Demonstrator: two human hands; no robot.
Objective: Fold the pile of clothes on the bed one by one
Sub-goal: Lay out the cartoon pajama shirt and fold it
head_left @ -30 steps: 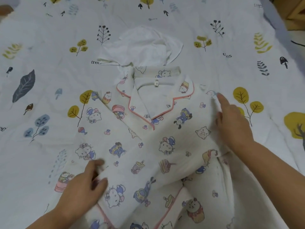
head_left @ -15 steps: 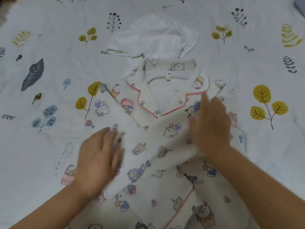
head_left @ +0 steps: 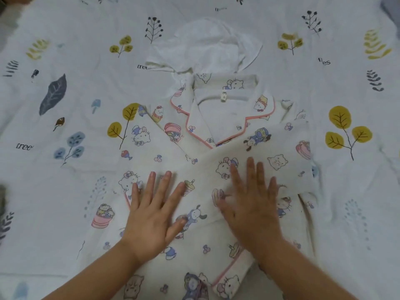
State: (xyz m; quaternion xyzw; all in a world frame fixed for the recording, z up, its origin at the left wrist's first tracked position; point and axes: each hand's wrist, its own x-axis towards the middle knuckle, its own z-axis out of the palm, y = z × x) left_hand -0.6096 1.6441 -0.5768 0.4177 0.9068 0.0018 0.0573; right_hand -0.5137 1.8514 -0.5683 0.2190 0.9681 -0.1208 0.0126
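Observation:
A white pajama top [head_left: 216, 118] with cartoon prints and pink piping lies face up in the middle of the bed, collar pointing away from me. One sleeve [head_left: 277, 152] is folded across the chest from the right toward the lower left. My left hand [head_left: 155, 213] lies flat with spread fingers on the sleeve's lower end. My right hand [head_left: 253, 202] presses flat on the sleeve's middle. A plain white garment [head_left: 207, 46] sits crumpled just beyond the collar.
The bed is covered by a white sheet [head_left: 65, 180] printed with leaves, trees and mushrooms, stretching wide on both sides of the top. A dark object [head_left: 2, 200] shows at the far left edge.
The right sleeve went from being drawn inward to lying diagonally across the chest. Both hands let go of the fabric and now lie flat on the sleeve, side by side.

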